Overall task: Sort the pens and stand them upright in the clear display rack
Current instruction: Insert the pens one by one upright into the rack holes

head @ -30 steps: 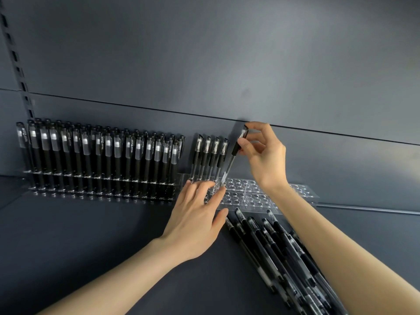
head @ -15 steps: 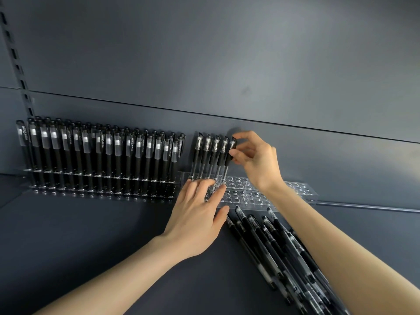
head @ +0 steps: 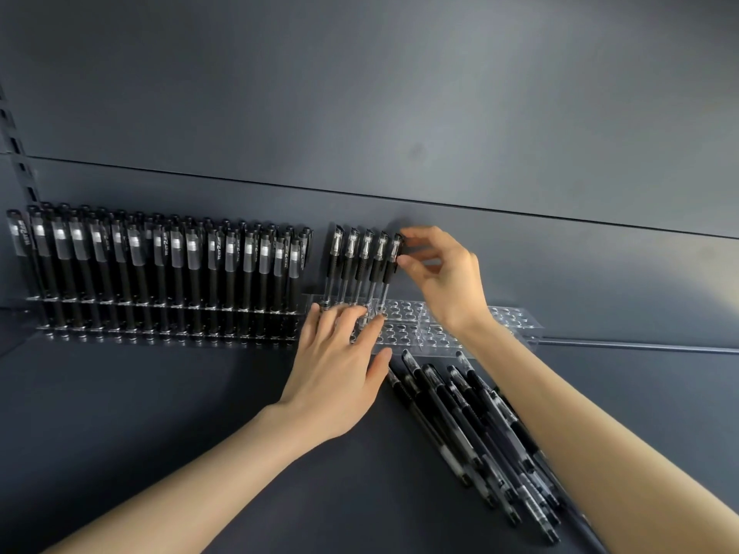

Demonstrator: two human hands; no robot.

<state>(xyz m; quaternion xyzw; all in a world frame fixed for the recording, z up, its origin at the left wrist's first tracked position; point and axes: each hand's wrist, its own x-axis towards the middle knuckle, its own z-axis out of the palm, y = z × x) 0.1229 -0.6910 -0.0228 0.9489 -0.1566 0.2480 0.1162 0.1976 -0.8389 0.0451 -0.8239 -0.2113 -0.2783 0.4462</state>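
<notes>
Right hand [head: 442, 273] pinches the upright pen [head: 391, 265] by its cap, straight above its rack [head: 516, 315] hole; left hand [head: 340, 369] lies flat, open, steadying the rack's front edge.

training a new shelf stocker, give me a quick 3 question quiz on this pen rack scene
1. True or false: the left hand rests on the clear rack.
2. How many pens stand in the right rack? A) two B) five C) nine
3. Where do the unsorted pens lie?

Key: 1 true. 2 B; the right hand pinches the fifth pen. 3 Flat on the shelf, in front of the rack, beside the right forearm.
</notes>
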